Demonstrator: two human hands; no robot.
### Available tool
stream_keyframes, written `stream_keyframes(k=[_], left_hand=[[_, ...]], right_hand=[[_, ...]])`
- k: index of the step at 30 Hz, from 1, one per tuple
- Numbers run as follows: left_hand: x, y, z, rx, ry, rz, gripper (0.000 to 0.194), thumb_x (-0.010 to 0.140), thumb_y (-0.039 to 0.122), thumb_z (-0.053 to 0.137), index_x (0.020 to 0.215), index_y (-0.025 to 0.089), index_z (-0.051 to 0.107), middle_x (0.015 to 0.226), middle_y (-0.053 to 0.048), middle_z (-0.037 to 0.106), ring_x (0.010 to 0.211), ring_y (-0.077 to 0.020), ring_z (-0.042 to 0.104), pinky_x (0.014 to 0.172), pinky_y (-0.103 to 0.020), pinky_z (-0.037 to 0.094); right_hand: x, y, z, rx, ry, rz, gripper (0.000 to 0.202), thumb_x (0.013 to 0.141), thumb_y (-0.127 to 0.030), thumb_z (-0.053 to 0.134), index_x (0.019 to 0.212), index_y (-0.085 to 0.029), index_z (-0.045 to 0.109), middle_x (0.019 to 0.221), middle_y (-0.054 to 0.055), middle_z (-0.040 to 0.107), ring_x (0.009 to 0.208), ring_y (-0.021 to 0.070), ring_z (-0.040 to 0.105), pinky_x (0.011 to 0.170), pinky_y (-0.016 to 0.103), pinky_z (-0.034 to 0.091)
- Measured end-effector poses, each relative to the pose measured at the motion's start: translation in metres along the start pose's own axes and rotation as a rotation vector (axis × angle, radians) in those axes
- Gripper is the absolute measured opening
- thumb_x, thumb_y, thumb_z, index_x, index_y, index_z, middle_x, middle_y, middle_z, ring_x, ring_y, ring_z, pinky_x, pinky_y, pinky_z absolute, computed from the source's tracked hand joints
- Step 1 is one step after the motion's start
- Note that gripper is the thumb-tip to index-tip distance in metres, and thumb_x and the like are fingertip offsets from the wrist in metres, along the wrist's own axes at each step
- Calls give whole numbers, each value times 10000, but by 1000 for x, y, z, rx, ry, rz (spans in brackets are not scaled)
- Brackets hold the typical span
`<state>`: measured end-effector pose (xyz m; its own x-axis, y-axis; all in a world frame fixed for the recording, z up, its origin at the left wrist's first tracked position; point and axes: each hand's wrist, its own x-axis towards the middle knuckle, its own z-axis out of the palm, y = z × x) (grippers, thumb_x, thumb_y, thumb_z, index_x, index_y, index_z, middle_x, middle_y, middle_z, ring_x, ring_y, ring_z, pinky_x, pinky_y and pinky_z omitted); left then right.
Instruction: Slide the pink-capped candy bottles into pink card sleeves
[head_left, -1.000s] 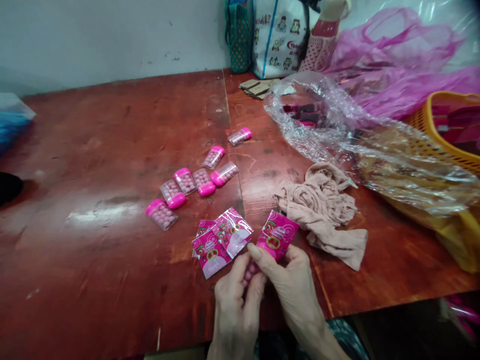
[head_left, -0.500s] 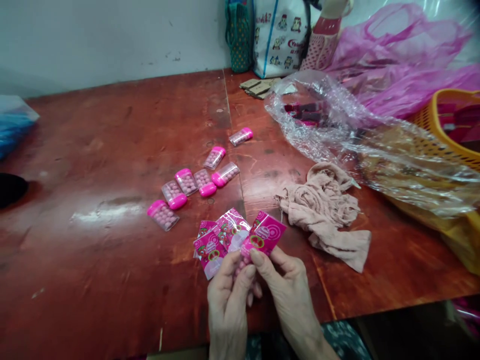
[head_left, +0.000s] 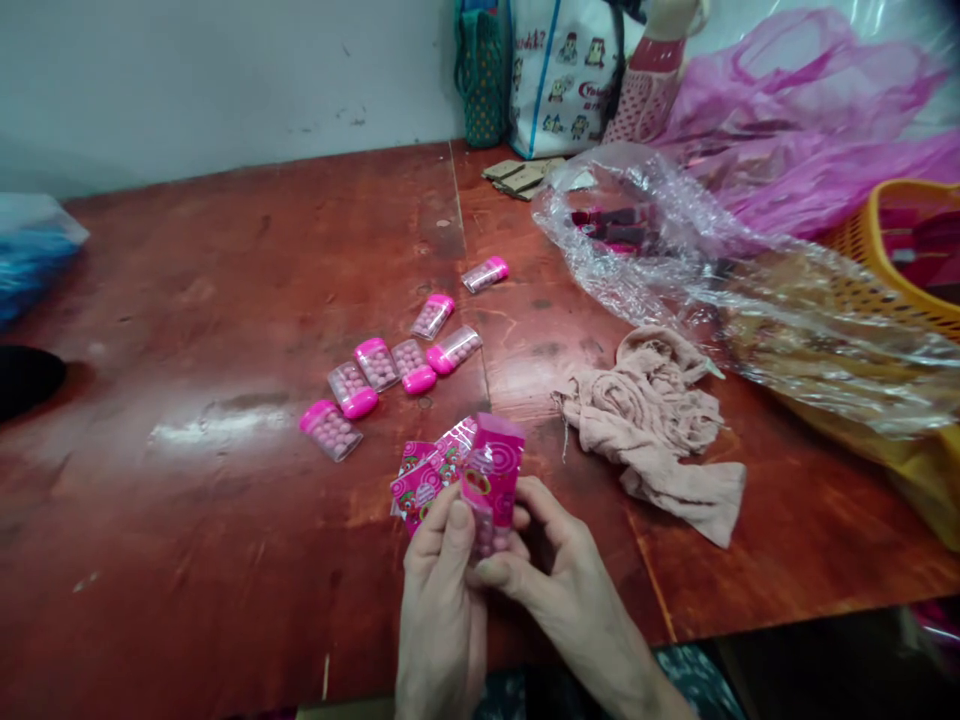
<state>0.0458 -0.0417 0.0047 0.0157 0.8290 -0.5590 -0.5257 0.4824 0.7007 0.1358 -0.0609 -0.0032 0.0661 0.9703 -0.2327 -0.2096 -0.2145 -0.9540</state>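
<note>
Sleeve [head_left: 499, 460], pink and printed, now stands nearly upright between my two grips; half a second ago it leaned up toward the right edge of the counter [head_left: 187, 550]. My right thumb, which lay on the print then, has dropped to the lower end of the bead-filled container [head_left: 489, 543]. To my judgement that suits a push from below: the container looks partly inside the print, with its beads showing at the bottom, so the fitting seems under way but not finished.

My left grip [head_left: 441, 595] is pinched around the left side, thumb flat on the front. My right grip [head_left: 568, 585] is curled about the right side and the lower end, thumb underneath, fingers mostly hidden behind. Both are closed down to the width of what they hold, with no gap that I can make out.

I hold all this just in from the counter's front edge. Behind my left fingers lie flat sleeves [head_left: 420, 487], partly covered from view; farther toward the back edge lie seven capped containers [head_left: 376, 363], and to the right a crumpled cloth [head_left: 652, 415].
</note>
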Motion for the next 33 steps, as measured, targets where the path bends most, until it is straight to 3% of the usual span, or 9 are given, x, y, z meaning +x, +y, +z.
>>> stream_keyframes(k=[3, 7, 11, 15, 21, 23, 25, 28, 33], left_hand=[[1, 4, 6, -107, 71, 21, 247, 654, 288, 734, 825, 144, 628, 710, -44, 675, 564, -122, 612, 489, -193, 484], [-1, 4, 8, -226, 160, -10, 254, 585, 241, 779, 778, 147, 643, 757, -45, 690, 626, -139, 641, 583, -229, 528], [-5, 0, 7, -316, 262, -35, 304, 476, 209, 829, 724, 160, 660, 719, -10, 684, 648, -129, 645, 638, -218, 532], [-8, -6, 4, -242, 281, 29, 346, 400, 236, 854, 702, 184, 693, 714, -14, 694, 651, -144, 650, 617, -219, 532], [-5, 3, -16, 193, 154, 450, 203, 603, 279, 767, 777, 184, 722, 930, -44, 686, 909, -195, 613, 787, -258, 492], [-3, 13, -21, 259, 78, 394, 230, 634, 329, 740, 779, 152, 719, 908, -76, 686, 912, -226, 609, 755, -280, 502], [-1, 20, -20, 246, 8, 227, 265, 625, 361, 741, 740, 125, 707, 786, -85, 688, 806, -231, 629, 658, -290, 520], [-1, 22, -14, 139, -61, 63, 248, 633, 347, 739, 706, 117, 678, 637, -55, 654, 615, -188, 621, 520, -268, 513], [-4, 14, -10, -5, -55, -5, 262, 740, 401, 631, 723, 140, 632, 435, 20, 531, 332, -103, 484, 347, -224, 445]], right_hand=[[-1, 9, 7, -235, 144, -188, 380, 768, -156, 620, 1133, -215, 535, 1061, 31, 545, 978, 162, 537, 855, 246, 447], [-5, 23, 16, -350, 237, -322, 422, 825, -144, 537, 1234, -213, 459, 1168, 52, 489, 1086, 149, 486, 905, 217, 418], [-6, 29, 21, -364, 270, -356, 424, 815, -98, 522, 1213, -236, 474, 1160, 35, 498, 1086, 135, 486, 890, 199, 417], [-4, 24, 18, -260, 305, -303, 310, 762, -61, 558, 1017, -237, 552, 1119, 9, 532, 1045, 139, 503, 868, 216, 417], [-4, 0, 4, 13, 60, -12, 79, 781, -171, 616, 816, -192, 549, 754, -27, 598, 709, 117, 552, 653, 213, 446], [-5, -6, 1, 152, -91, 76, 88, 795, -212, 619, 809, -177, 539, 726, -22, 592, 670, 113, 551, 637, 219, 453], [-5, -10, -1, 268, -187, 124, 112, 807, -238, 616, 831, -164, 535, 735, -15, 584, 657, 104, 554, 640, 223, 465], [-4, -9, -1, 278, -199, 128, 150, 840, -288, 582, 891, -157, 531, 767, -7, 565, 660, 87, 550, 634, 203, 461], [-8, 4, 6, 179, -328, 208, 292, 902, -446, 419, 876, -167, 499, 675, -13, 539, 501, 75, 517, 454, 177, 399]])
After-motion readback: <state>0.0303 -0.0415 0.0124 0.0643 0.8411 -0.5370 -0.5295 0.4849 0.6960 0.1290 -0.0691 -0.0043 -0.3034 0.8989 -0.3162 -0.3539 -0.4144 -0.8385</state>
